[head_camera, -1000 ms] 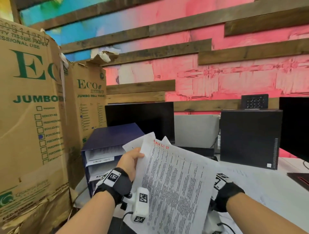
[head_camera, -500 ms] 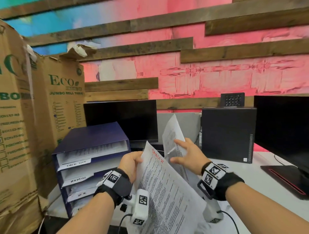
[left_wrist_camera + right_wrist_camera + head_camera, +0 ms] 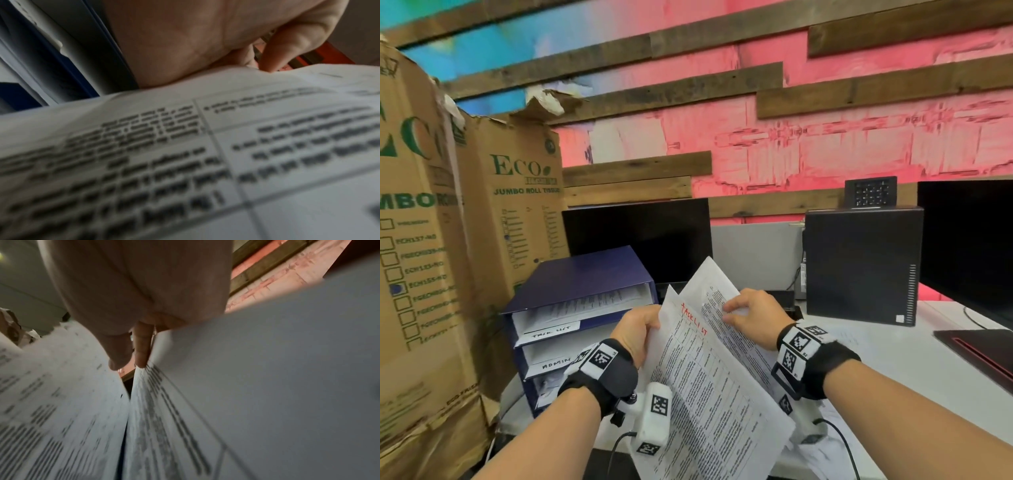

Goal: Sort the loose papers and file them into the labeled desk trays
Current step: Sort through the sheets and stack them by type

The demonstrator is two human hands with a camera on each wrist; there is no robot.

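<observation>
My left hand (image 3: 640, 325) grips the left edge of a stack of printed papers (image 3: 709, 387); its front sheet has "TASK LIST" written in red at the top. My right hand (image 3: 748, 317) pinches a second printed sheet (image 3: 709, 284) and holds it against the stack's right side. The left wrist view shows fingers (image 3: 287, 48) curled over the printed sheet (image 3: 205, 146). In the right wrist view, fingertips (image 3: 141, 353) pinch the sheet's top edge (image 3: 267, 369). The blue stacked desk trays (image 3: 585, 277) stand just left of my hands, with handwritten labels "TASK LIST" (image 3: 551, 331) and "ADMIN" (image 3: 555, 364); lower labels are hidden.
Tall cardboard boxes (image 3: 513, 205) stand left of the trays. A dark monitor (image 3: 637, 236) is behind them, a black computer case (image 3: 859, 263) to the right, another monitor (image 3: 969, 246) at far right. More papers (image 3: 835, 346) lie on the white desk (image 3: 928, 394).
My right hand has brought its sheet down and left, from held up apart to against the stack in my left hand. The view has shifted slightly right, toward the trays.
</observation>
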